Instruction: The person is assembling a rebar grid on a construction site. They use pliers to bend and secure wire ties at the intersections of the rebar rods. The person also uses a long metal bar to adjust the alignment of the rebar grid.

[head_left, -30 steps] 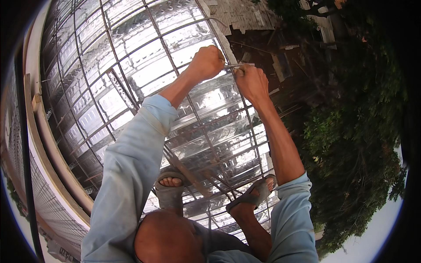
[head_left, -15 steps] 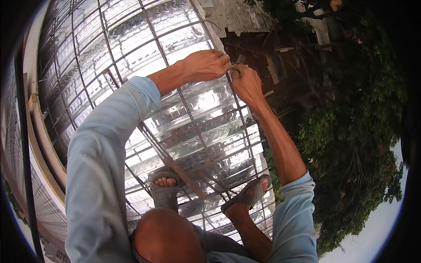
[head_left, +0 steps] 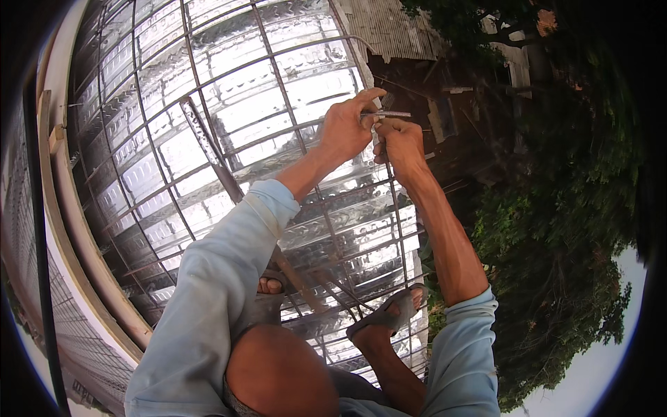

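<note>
Metal rod (head_left: 398,114) at left hand (head_left: 349,125), fingers parted; right hand (head_left: 403,142) curled, fingers' hold unclear.

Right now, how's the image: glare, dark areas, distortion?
Head view: strong glare washes out the ribbed metal sheets left of the left hand; head view: the tree sits mostly in deep shade; head view: fisheye bends the pale board, with black corners; head view: the thin rod is readable.
</note>
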The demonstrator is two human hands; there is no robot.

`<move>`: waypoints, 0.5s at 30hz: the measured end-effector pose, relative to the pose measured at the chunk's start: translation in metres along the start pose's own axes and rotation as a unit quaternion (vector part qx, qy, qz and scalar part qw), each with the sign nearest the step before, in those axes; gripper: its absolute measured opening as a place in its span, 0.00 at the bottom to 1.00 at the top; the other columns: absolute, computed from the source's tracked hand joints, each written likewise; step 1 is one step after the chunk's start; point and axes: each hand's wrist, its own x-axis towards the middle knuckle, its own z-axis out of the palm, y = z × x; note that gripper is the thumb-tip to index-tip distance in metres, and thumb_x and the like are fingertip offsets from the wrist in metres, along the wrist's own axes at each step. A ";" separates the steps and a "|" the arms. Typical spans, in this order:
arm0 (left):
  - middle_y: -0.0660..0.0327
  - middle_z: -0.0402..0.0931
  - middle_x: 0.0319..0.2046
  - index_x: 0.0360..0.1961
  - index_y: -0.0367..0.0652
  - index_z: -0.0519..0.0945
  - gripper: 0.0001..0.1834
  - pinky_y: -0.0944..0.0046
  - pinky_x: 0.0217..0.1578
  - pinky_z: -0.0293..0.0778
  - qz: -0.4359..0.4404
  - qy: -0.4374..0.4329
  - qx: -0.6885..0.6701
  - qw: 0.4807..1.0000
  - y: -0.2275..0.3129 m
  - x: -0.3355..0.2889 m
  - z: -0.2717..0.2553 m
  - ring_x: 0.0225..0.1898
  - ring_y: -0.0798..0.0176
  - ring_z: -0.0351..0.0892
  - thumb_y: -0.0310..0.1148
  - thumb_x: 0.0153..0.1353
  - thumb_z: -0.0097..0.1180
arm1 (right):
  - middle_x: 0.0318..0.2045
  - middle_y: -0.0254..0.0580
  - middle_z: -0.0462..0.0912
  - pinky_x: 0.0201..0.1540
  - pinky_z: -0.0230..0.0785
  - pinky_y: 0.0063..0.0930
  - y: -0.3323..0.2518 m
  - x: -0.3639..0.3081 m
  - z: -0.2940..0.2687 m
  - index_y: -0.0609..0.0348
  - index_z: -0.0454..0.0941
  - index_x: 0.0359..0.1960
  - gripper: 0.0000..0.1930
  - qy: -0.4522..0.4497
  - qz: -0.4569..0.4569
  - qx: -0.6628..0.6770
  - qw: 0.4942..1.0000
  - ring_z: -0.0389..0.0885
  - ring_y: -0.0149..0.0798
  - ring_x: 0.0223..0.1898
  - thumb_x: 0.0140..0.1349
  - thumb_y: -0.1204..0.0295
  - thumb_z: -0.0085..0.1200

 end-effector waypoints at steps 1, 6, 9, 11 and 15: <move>0.53 0.86 0.38 0.60 0.50 0.76 0.28 0.54 0.41 0.80 0.031 0.019 0.007 0.999 -0.003 -0.003 0.002 0.37 0.51 0.87 0.22 0.57 0.61 | 0.22 0.53 0.81 0.34 0.72 0.45 -0.002 0.005 -0.003 0.70 0.83 0.34 0.13 -0.013 -0.004 -0.056 0.998 0.82 0.41 0.26 0.62 0.71 0.49; 0.60 0.86 0.36 0.61 0.51 0.72 0.31 0.52 0.44 0.79 -0.037 -0.026 -0.003 0.999 -0.006 0.012 -0.004 0.44 0.48 0.85 0.19 0.55 0.60 | 0.22 0.53 0.81 0.31 0.74 0.44 -0.026 -0.002 -0.006 0.66 0.82 0.25 0.08 -0.004 -0.263 -0.515 0.816 0.84 0.40 0.26 0.58 0.77 0.52; 0.56 0.85 0.34 0.63 0.50 0.67 0.32 0.48 0.43 0.78 0.008 -0.032 0.016 0.999 -0.010 0.004 -0.005 0.38 0.44 0.84 0.22 0.55 0.57 | 0.26 0.54 0.83 0.32 0.74 0.47 -0.053 0.001 -0.010 0.64 0.83 0.25 0.05 -0.063 -0.435 -0.672 0.596 0.86 0.48 0.30 0.55 0.77 0.55; 0.55 0.85 0.34 0.64 0.49 0.65 0.33 0.46 0.44 0.78 -0.035 -0.037 0.044 0.998 -0.004 0.003 -0.005 0.39 0.42 0.84 0.23 0.55 0.58 | 0.28 0.53 0.84 0.34 0.74 0.49 -0.064 0.017 -0.011 0.64 0.83 0.26 0.04 -0.108 -0.504 -0.712 0.477 0.86 0.52 0.31 0.53 0.77 0.57; 0.53 0.85 0.34 0.65 0.46 0.62 0.36 0.44 0.45 0.77 -0.049 0.003 0.038 0.998 -0.004 0.006 0.002 0.39 0.40 0.84 0.24 0.54 0.59 | 0.30 0.54 0.85 0.37 0.74 0.49 -0.089 0.059 -0.018 0.61 0.84 0.29 0.05 -0.123 -0.536 -0.693 0.466 0.86 0.56 0.34 0.53 0.74 0.59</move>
